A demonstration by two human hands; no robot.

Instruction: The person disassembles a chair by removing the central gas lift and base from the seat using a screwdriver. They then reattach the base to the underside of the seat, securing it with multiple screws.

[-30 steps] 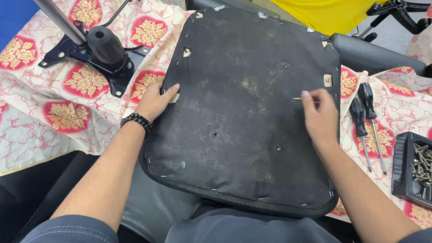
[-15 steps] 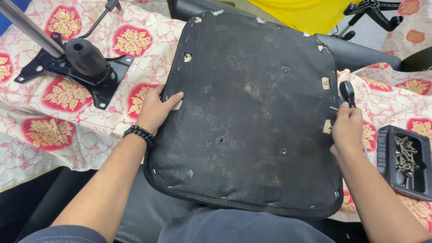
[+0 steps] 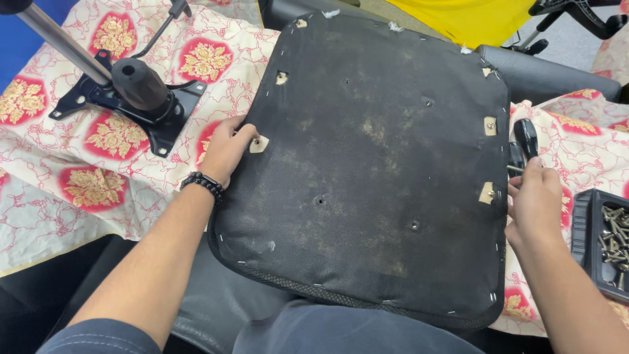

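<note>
A black fabric-covered chair seat underside (image 3: 373, 164) lies face up across my lap and the table, stapled around its edge. My left hand (image 3: 226, 147) grips its left edge, a beaded black bracelet on the wrist. Just past the seat's right edge, my right hand (image 3: 534, 200) closes around a black-handled screwdriver (image 3: 526, 137) lying on the cloth. A second dark screwdriver handle (image 3: 515, 156) sits beside it, partly hidden by my fingers.
A black chair tilt mechanism with a metal gas cylinder (image 3: 124, 92) rests on the floral cloth (image 3: 72, 170) at the left. A black tray of screws (image 3: 606, 239) stands at the right edge. Black chair parts (image 3: 557, 72) and yellow fabric (image 3: 472, 16) lie behind.
My right hand left the middle of the seat, moved right off its edge and took hold of a screwdriver. The left hand stayed on the seat's left edge.
</note>
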